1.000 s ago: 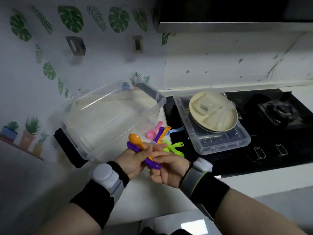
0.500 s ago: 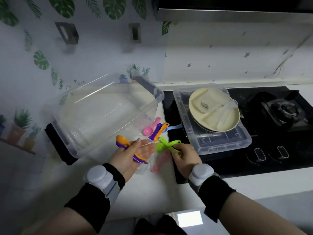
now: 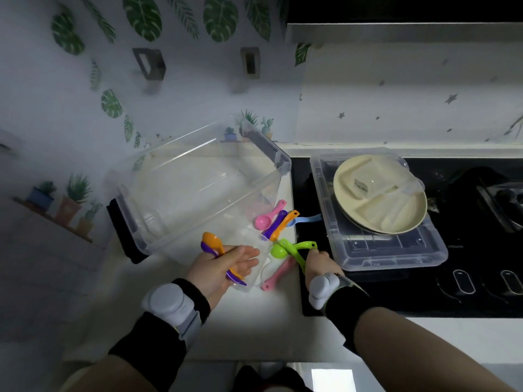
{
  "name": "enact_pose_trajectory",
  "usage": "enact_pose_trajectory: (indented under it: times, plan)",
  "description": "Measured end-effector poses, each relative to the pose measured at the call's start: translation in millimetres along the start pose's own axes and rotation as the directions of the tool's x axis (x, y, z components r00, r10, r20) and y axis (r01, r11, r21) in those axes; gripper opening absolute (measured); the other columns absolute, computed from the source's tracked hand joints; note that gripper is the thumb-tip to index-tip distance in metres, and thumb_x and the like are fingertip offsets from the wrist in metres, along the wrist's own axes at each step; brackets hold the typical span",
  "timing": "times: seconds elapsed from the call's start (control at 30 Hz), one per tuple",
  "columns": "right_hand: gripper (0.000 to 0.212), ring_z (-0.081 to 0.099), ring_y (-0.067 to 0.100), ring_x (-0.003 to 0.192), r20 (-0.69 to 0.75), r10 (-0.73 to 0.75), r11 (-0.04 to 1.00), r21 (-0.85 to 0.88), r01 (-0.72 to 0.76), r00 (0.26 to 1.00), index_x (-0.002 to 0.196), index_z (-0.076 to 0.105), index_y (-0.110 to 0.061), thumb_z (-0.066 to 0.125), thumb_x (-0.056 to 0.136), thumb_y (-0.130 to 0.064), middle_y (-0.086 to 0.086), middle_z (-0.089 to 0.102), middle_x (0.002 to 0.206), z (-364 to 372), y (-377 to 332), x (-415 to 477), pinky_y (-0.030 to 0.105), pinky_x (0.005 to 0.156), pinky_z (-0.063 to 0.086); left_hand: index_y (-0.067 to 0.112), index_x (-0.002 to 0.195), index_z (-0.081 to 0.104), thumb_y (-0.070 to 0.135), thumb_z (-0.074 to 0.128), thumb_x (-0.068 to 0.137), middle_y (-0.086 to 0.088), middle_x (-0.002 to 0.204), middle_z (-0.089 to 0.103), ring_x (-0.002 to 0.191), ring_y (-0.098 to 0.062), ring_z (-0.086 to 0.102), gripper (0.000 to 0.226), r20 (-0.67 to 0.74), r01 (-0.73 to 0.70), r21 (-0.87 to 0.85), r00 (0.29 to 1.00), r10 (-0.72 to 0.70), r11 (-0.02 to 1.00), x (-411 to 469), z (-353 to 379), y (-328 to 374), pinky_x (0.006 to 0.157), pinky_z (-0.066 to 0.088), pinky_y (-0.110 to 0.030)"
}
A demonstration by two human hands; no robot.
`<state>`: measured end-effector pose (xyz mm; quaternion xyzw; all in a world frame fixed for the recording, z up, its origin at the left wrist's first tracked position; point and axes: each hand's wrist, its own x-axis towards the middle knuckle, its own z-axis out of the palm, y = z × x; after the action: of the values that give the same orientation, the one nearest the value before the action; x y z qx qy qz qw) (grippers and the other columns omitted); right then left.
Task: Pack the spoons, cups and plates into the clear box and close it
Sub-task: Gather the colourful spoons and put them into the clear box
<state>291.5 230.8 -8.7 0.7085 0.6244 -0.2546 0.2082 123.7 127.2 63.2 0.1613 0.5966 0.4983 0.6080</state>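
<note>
The clear box stands empty on the white counter, left of the hob. My left hand holds an orange spoon and a purple spoon in front of the box's near wall. My right hand grips the handles of two green spoons. Pink, purple, orange and blue spoons lie beside the box, and a pink spoon lies between my hands. The clear lid rests on the hob, carrying cream divided plates and a clear cup.
A black glass hob takes up the right side, with a burner at the far right. A leaf-patterned wall rises behind the counter, and a range hood hangs above. The counter's front edge runs just below my wrists.
My hands have moved apart. The left keeps the orange and purple spoons; the right has reached right and taken hold of the green spoons on the counter.
</note>
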Motion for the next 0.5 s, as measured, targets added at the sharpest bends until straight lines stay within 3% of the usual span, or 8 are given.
enact_pose_trajectory:
  times: [0.1,0.13,0.17,0.2,0.23,0.3,0.4,0.5]
  plan:
    - [0.019,0.062,0.027,0.093,-0.016,-0.177,0.967,0.185,0.176,0.984,0.104,0.061,-0.011,0.058,0.086,-0.009,0.016,0.062,0.09,5.4,6.9,-7.7,0.023,0.067,0.047,-0.002,0.098,0.068,0.01,0.05,0.093,-0.006,0.093,0.075,0.091,-0.019,0.071,0.021,0.001,-0.013,-0.007,1.0,0.013,1.0,-3.7,1.7,2.6,0.076,0.056,-0.024]
    - [0.011,0.059,0.019,0.068,-0.227,-0.091,0.958,0.245,0.147,0.97,0.081,0.065,-0.01,0.073,0.075,-0.016,0.013,0.054,0.061,0.3,12.9,-7.6,0.014,0.05,0.037,-0.002,0.099,0.067,0.009,0.05,0.093,-0.007,0.095,0.074,0.09,-0.019,0.07,0.021,0.006,-0.01,-0.017,1.0,0.01,1.0,-4.7,2.9,4.3,0.075,0.056,-0.024]
    - [0.023,0.052,0.016,0.053,-0.159,-0.196,0.905,0.35,0.241,0.968,0.064,0.066,-0.005,0.081,0.065,-0.022,0.012,0.046,0.046,-10.0,22.9,-11.2,0.014,0.043,0.035,-0.002,0.099,0.066,0.01,0.05,0.093,-0.007,0.095,0.074,0.089,-0.019,0.071,0.021,0.009,-0.008,-0.028,1.0,0.008,1.0,-5.5,3.5,6.5,0.073,0.057,-0.024]
    - [0.023,0.054,0.016,0.049,-0.393,-0.033,0.778,0.567,0.27,0.919,0.061,0.067,-0.003,0.078,0.067,-0.023,0.011,0.053,0.046,-26.7,20.1,-8.6,0.019,0.045,0.045,0.0,0.099,0.066,0.011,0.049,0.094,-0.007,0.095,0.074,0.087,-0.018,0.071,0.021,0.01,-0.006,-0.04,1.0,0.006,0.999,-5.8,4.1,9.2,0.071,0.057,-0.024]
    - [0.016,0.061,0.017,0.054,-0.085,-0.237,0.766,0.596,0.24,0.968,0.07,0.07,-0.004,0.07,0.073,-0.021,0.011,0.064,0.057,-40.1,22.0,-29.2,0.027,0.057,0.056,0.001,0.099,0.066,0.012,0.049,0.094,-0.007,0.094,0.074,0.085,-0.018,0.072,0.021,0.006,-0.006,-0.054,1.0,0.007,0.999,-5.2,3.7,11.9,0.069,0.057,-0.024]
    - [0.016,0.064,0.015,0.055,-0.22,-0.264,0.653,0.676,0.342,0.939,0.083,0.071,-0.009,0.055,0.082,-0.01,0.008,0.068,0.068,-43.3,9.1,-23.2,0.034,0.067,0.06,0.002,0.096,0.065,0.018,0.047,0.096,-0.007,0.092,0.075,0.083,-0.018,0.073,0.024,0.01,0.0,-0.094,1.0,0.001,0.996,-4.8,3.8,17.7,0.067,0.057,-0.025]
    - [0.027,0.057,-0.002,0.047,-0.42,-0.379,0.421,0.715,0.558,0.825,0.084,0.068,-0.024,0.052,0.084,-0.002,0.0,0.065,0.07,-66.7,2.6,-33.8,0.021,0.056,0.052,0.001,0.096,0.063,0.027,0.041,0.097,-0.01,0.09,0.075,0.078,-0.018,0.074,0.034,0.063,0.044,-0.185,0.997,-0.033,0.982,-7.3,6.9,24.9,0.064,0.059,-0.026]
    - [0.046,0.06,0.004,0.064,-0.497,-0.512,0.231,0.706,0.67,0.701,0.073,0.071,-0.035,0.052,0.085,0.005,-0.01,0.07,0.074,-77.4,1.9,-39.0,0.02,0.064,0.051,-0.001,0.095,0.064,0.035,0.034,0.098,-0.014,0.086,0.076,0.075,-0.02,0.075,0.047,0.169,0.137,-0.242,0.981,-0.097,0.961,-12.7,11.8,28.7,0.063,0.059,-0.028]
